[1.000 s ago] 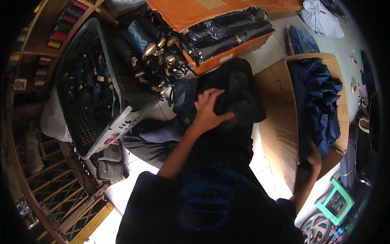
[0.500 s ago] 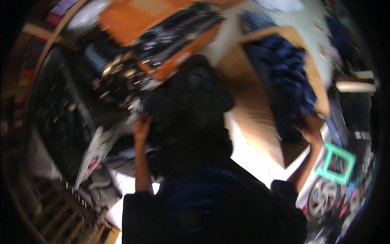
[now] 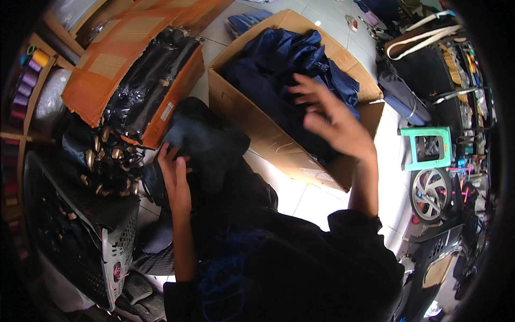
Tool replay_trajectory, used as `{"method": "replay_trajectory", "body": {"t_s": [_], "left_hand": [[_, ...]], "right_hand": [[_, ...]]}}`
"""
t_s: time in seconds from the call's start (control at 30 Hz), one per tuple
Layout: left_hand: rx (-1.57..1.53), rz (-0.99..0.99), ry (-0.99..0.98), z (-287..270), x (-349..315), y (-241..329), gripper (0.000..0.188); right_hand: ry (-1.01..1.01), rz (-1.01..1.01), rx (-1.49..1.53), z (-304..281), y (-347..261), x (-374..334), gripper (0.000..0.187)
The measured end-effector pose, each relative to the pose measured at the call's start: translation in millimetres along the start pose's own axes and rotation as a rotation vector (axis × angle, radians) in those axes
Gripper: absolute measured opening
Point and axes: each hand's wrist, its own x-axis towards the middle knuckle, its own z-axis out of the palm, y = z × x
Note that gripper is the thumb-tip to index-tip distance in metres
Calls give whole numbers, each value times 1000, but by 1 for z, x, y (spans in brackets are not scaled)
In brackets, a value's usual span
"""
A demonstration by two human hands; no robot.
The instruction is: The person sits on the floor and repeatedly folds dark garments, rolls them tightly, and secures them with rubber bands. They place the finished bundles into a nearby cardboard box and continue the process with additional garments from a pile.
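My right hand (image 3: 338,121) is above a cardboard box (image 3: 268,145), its fingers spread and nothing in them. Crumpled navy cloth (image 3: 279,59), slightly shiny, fills much of that box. On the left, my left hand (image 3: 174,169) has its fingers apart beside the dark cloth (image 3: 201,137) over my knee; I see nothing held in it. Whether its fingertips press on that cloth I cannot tell. Near this hand lies a heap of black items with gold-coloured parts (image 3: 107,161).
An orange-taped carton (image 3: 171,102) holds black plastic-wrapped bundles. A grey perforated basket (image 3: 115,252) stands at lower left, below a shelf with thread spools (image 3: 24,88). To the right are a green stool (image 3: 445,147), a spoked wheel (image 3: 431,194) and a dark rolled bundle (image 3: 402,96).
My view has turned, and the box now appears farther left. My right hand has lifted from the box's near right end to above the navy cloth. The left fingers have spread.
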Motion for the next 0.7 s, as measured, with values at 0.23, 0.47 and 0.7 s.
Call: {"method": "replay_trajectory", "body": {"t_s": [0.23, 0.47, 0.7], "left_hand": [[466, 13, 27, 1, 9, -70, 67], [549, 153, -1, 17, 5, -45, 45], [527, 321, -120, 46, 2, -9, 30]], "right_hand": [[-486, 961, -600, -63, 120, -48, 21], [-111, 325, -742, -13, 178, -68, 46], [-182, 453, -724, -25, 199, -57, 34]]}}
